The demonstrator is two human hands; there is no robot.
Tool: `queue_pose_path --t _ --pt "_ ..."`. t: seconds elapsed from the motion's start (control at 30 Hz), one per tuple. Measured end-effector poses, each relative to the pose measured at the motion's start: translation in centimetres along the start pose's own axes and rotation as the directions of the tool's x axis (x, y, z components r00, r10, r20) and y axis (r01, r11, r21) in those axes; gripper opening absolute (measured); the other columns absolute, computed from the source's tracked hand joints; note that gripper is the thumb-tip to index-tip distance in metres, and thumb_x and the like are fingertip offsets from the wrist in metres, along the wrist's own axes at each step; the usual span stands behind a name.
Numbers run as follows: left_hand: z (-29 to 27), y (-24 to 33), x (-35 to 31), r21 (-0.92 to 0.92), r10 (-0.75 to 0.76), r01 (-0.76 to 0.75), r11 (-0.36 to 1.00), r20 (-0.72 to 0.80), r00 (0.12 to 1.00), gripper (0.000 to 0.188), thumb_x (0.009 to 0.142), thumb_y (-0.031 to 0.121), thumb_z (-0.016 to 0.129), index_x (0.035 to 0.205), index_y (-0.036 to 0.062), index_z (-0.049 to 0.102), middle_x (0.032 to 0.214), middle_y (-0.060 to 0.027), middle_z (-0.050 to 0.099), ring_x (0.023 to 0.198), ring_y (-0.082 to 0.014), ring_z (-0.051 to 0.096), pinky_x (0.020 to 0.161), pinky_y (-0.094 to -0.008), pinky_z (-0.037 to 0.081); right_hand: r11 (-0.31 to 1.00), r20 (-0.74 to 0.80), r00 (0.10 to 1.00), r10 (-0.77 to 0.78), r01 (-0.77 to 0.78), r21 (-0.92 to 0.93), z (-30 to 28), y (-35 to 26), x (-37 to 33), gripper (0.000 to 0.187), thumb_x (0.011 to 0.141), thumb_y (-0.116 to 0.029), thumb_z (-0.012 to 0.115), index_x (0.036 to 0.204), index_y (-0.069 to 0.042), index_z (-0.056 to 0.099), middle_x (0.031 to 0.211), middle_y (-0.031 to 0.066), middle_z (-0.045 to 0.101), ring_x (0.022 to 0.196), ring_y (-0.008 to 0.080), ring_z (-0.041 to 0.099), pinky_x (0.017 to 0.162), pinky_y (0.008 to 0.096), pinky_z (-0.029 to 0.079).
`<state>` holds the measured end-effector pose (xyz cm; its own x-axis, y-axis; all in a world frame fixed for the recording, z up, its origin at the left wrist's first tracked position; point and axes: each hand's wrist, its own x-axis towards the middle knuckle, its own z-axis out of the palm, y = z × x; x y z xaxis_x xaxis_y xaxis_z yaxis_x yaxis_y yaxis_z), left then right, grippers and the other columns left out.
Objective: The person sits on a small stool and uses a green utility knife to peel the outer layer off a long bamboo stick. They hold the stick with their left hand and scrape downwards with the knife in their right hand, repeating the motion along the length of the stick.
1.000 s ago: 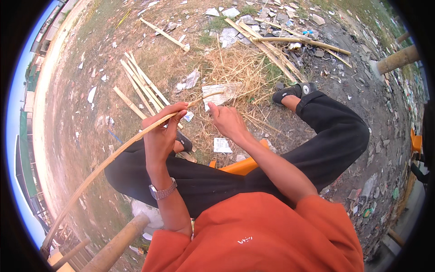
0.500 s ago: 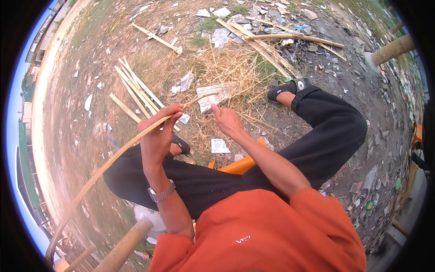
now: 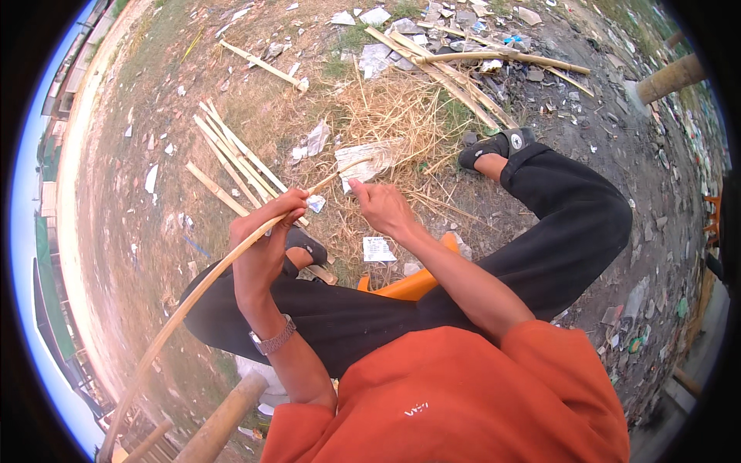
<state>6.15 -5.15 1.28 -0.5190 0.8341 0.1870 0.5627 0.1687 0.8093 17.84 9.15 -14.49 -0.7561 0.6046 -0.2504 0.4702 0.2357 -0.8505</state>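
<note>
"Tan, wood-like strip, long and curved: where is it?"

"It runs up from the lower left through the left hand, whose fingers close round it. Its far tip shows over a pale flat piece."

"What of the right hand?"

"Just beside the strip's far end, fingers curled, thumb toward it. Whether it grips anything, I cannot tell."

"Which step, then?"

"Steadying the strip to work its end, I'd judge. The next move calls for a firm left hold and a careful right thumb."

"Farther out?"

"Loose strips lie beyond the left hand, dry straw ahead, and orange plastic shows between the legs."
</note>
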Motion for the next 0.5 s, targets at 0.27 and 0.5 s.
queue_pose_path --t 0.27,0.5 --pt "-0.2 0.0 -0.3 -0.005 -0.032 0.032 0.999 0.003 0.999 0.010 0.085 -0.006 0.067 0.094 -0.0050 0.069 0.096 -0.0116 0.074 0.086 -0.0163 0.070 0.077 -0.0277 0.057 0.982 0.057 0.985 0.163 -0.157 -0.105 0.4 -0.3 -0.3 0.071 0.100 -0.056 0.032 0.078 0.002 0.068 0.073 0.0306 0.063 0.076 0.0461 0.064 0.073 0.0550 0.049" --pt "0.2 -0.3 -0.1 -0.044 -0.016 0.015 0.999 -0.018 1.000 0.011 0.084 -0.003 0.070 0.095 -0.0043 0.069 0.094 -0.0102 0.074 0.086 -0.0160 0.070 0.075 -0.0277 0.056 0.980 -0.011 0.987 0.158 -0.158 -0.117 1.3 2.0 1.2 0.073 0.100 -0.056 0.032 0.082 0.003 0.070 0.077 0.0310 0.065 0.080 0.0478 0.065 0.075 0.0540 0.050"
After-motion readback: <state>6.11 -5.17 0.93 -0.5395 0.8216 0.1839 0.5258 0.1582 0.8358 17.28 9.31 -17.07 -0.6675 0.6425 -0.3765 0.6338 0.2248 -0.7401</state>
